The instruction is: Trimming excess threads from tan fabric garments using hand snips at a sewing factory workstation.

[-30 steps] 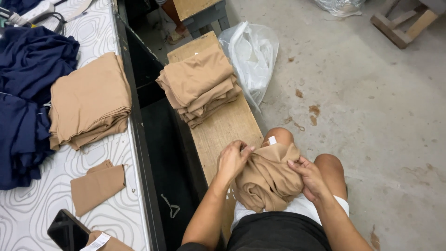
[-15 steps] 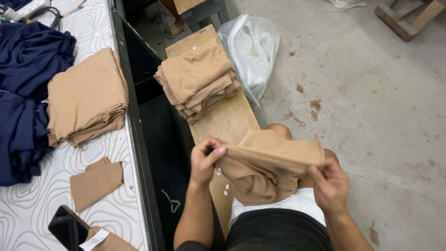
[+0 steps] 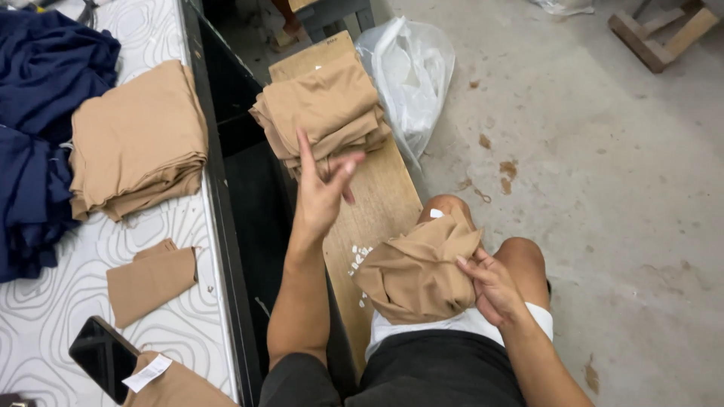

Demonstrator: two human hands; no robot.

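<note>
Our right hand [image 3: 489,290] presses a bunched tan fabric garment [image 3: 415,275] against our lap, fingers curled over its right edge so that it is gripped there, while the cloth sags in a rounded bundle over our knee, a small white label showing at its top. Our left hand [image 3: 320,192] is lifted off the garment and holds nothing; its fingers are spread loosely, the index finger pointing up, and it hovers over the long pale wooden bench [image 3: 377,203] that runs away from us between our legs and the table. Farther along that bench lies a stack of folded tan garments [image 3: 320,113], its near edge just beyond our raised fingertips as seen from above. Behind the stack, a crumpled clear plastic bag [image 3: 407,75] rests on the grey concrete floor [image 3: 603,188], touching the bench's far right side. To our left, across a dark gap, stands a table with a white swirl-patterned cover [image 3: 53,332]. On it sit a second pile of folded tan cloth [image 3: 136,139], a heap of navy blue fabric [image 3: 38,113] beside that pile, a small folded tan piece [image 3: 151,279] nearer us, and a black smartphone [image 3: 102,354] at the near edge.
</note>
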